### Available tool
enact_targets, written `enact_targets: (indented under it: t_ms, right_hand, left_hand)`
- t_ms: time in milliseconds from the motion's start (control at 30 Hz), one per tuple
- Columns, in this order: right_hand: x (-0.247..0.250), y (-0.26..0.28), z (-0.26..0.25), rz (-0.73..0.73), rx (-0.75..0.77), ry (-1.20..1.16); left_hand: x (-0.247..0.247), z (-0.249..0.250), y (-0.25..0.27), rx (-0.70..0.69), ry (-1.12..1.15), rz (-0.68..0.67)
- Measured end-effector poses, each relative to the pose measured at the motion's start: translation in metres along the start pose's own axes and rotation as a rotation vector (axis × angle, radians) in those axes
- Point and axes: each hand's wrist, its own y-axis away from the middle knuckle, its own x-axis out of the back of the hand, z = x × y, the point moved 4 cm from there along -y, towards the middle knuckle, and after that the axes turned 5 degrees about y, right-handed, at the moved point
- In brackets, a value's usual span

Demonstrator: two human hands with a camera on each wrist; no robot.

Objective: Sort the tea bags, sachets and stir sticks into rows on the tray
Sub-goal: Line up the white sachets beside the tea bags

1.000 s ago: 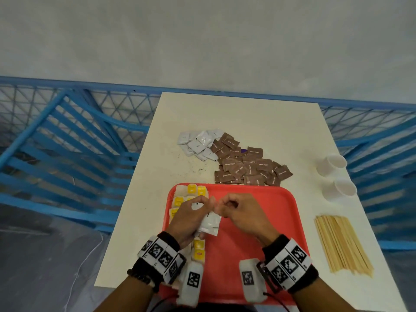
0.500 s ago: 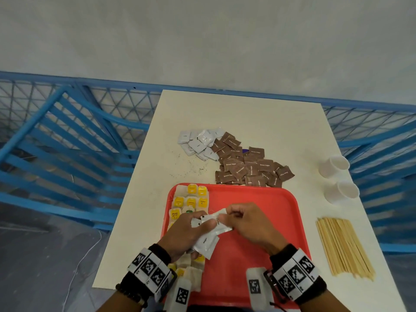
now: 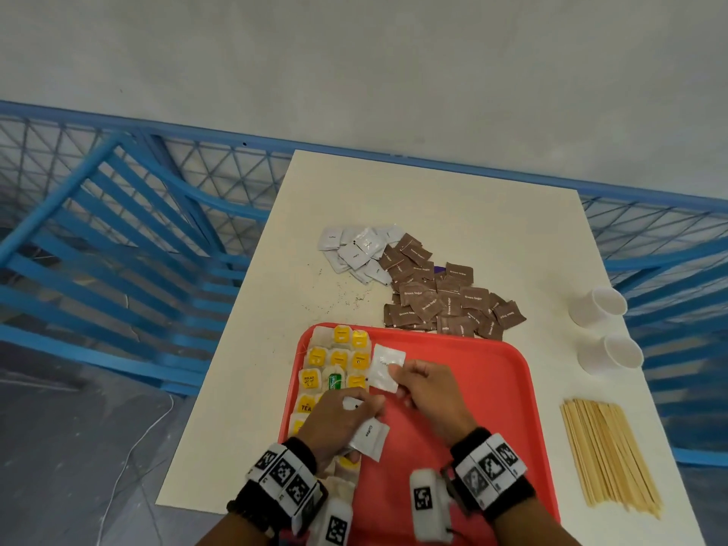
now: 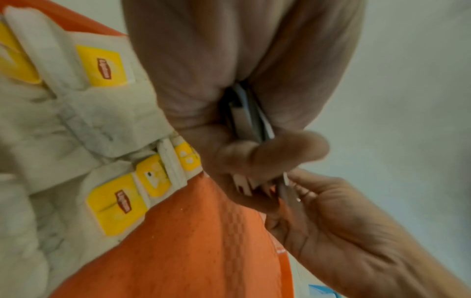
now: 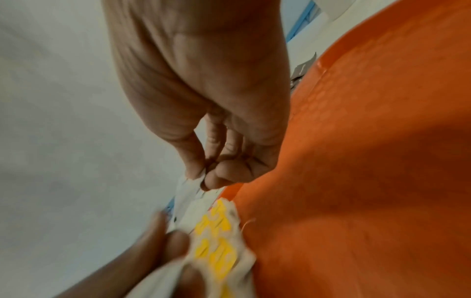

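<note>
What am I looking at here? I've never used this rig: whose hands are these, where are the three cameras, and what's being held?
There is no machine: a person works bare-handed, with marker bands and a small camera on each wrist. The big picture comes from a camera on their head, looking down at a white table. The other two look along each hand at the fingers.

On the red tray tea bags lie in rows along its left side. Beyond the tray lie a heap of white sachets and a heap of brown sugar sachets. On the right are two white cups and a bundle of wooden stir sticks.

The left hand grips a small stack of white coffee sachets. The right hand pinches one white sachet beside the tea bags.
</note>
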Motion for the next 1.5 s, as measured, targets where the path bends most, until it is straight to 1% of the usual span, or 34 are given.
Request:
enact_targets:
  t_ms: [100,167,267,433,667,733,767,800,867,900,933,967,1033,1133,1200,1333,1400,1500]
  right_hand:
    - [0.008,-0.043,0.005,0.09,0.013,0.23]
    - [0.007,-0.063,0.009,0.094,0.0,0.354]
    - [0.004,-0.078,0.016,0.131,-0.016,0.391]
    - [0.002,-0.084,0.017,0.196,-0.047,0.43]
    - [0.0,-0.07,0.004,0.224,0.005,0.479]
    - [0.006,-0.057,-0.01,0.25,0.077,0.491]
    - [0.007,-0.046,-0.019,0.225,0.124,0.471]
    - [0.006,-0.031,-0.028,0.147,0.153,0.448]
    - [-0.008,0.001,-0.038,-0.145,0.131,0.441]
    - [-0.014,0.015,-0.038,-0.264,0.123,0.443]
    - [-0.017,0.023,-0.037,-0.313,0.14,0.418]
    - [-0.016,0.027,-0.036,-0.296,0.167,0.361]
    - [-0.005,0.028,-0.036,-0.181,0.181,0.209]
    - [0.015,0.027,-0.033,-0.024,0.195,0.103]
    - [0.022,0.026,-0.028,-0.015,0.202,0.077]
    - [0.016,0.026,-0.017,-0.118,0.215,0.07]
    - [0.014,0.023,-0.015,-0.085,0.202,0.036]
    - [0.015,0.017,-0.008,0.025,0.064,-0.172]
  left_hand:
    - [0.018,0.0,0.002,0.011,0.016,0.041]
    - [0.032,0.0,0.008,0.002,-0.004,0.063]
    - [0.051,-0.001,0.015,-0.017,-0.017,0.112]
    - [0.058,-0.003,0.018,-0.005,0.036,0.14]
    - [0.052,0.007,0.013,0.001,0.137,0.166]
    - [0.048,0.014,0.011,-0.039,0.142,0.171]
    - [0.046,0.018,0.01,-0.065,0.147,0.176]
    - [0.044,0.022,0.008,-0.088,0.158,0.185]
    - [0.035,0.03,0.005,-0.13,0.186,0.194]
    - [0.03,0.033,0.003,-0.146,0.192,0.191]
    - [0.024,0.035,0.001,-0.154,0.188,0.186]
    - [0.019,0.037,0.0,-0.157,0.176,0.178]
    - [0.011,0.037,-0.002,-0.159,0.142,0.153]
    - [0.002,0.035,0.001,-0.138,0.073,0.074]
    - [-0.002,0.032,0.005,-0.123,0.035,0.038]
    - [-0.004,0.028,0.008,-0.121,-0.008,0.011]
    - [-0.005,0.026,0.009,-0.102,0.008,-0.021]
    - [-0.001,0.021,0.009,-0.089,0.039,-0.009]
